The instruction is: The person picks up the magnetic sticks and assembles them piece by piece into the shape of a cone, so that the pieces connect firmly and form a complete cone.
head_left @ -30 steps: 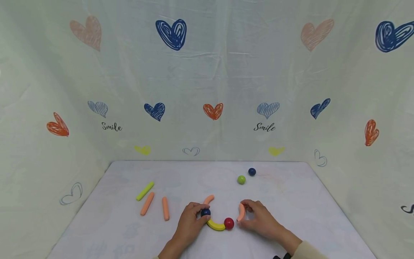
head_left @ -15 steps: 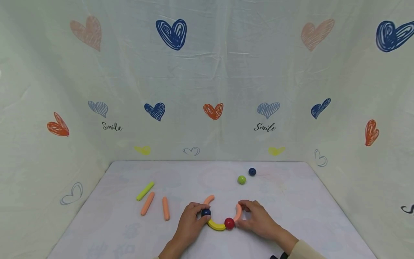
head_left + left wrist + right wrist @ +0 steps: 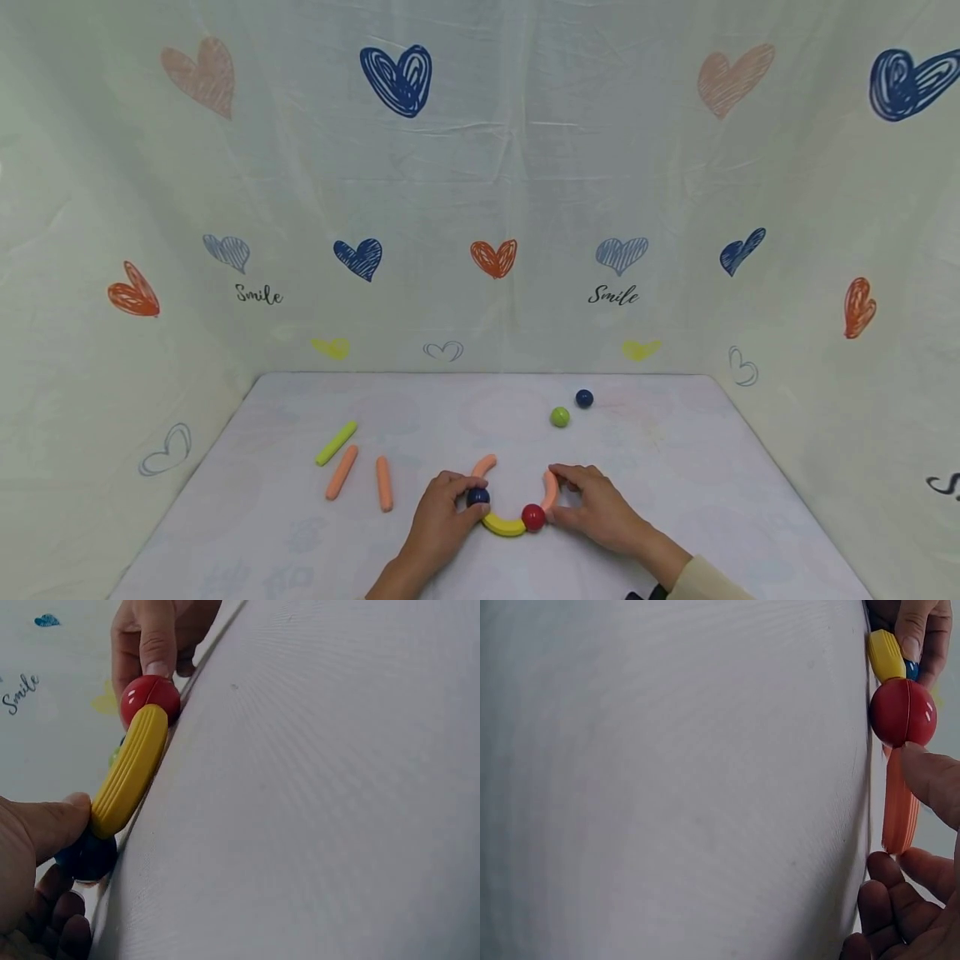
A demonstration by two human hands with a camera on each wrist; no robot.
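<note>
Right-hand grip: the right hand [image 3: 600, 507] is pinching a curved orange stick [image 3: 551, 490] endwise, thumb at the red-ball end, fingertips at the far end.
Left-hand grip: the left hand [image 3: 441, 518] is holding a blue ball [image 3: 478, 497] between thumb and fingers.
Red ball: the red ball [image 3: 533, 517] is sitting between the orange stick and a curved yellow stick [image 3: 504, 526], touching both.
Chain: the yellow stick is linking the red and blue balls; another curved orange piece [image 3: 486, 463] is reaching away beyond the blue ball, its near end hidden by fingers.
Joint: the right thumb is covering the contact at the red ball, so whether the stick is seated cannot be told.
Step in hand: the person is apparently fitting the orange stick onto the red ball.
Next move: it is probably calling for a straight push along the stick, with the left hand steadying the blue ball.
Loose sticks: two straight orange sticks [image 3: 385, 483] and a yellow-green stick [image 3: 337, 443] are lying to the left.
Loose balls: a green ball [image 3: 560, 417] and a dark blue ball [image 3: 585, 399] are resting farther back on the white table [image 3: 712, 500].
</note>
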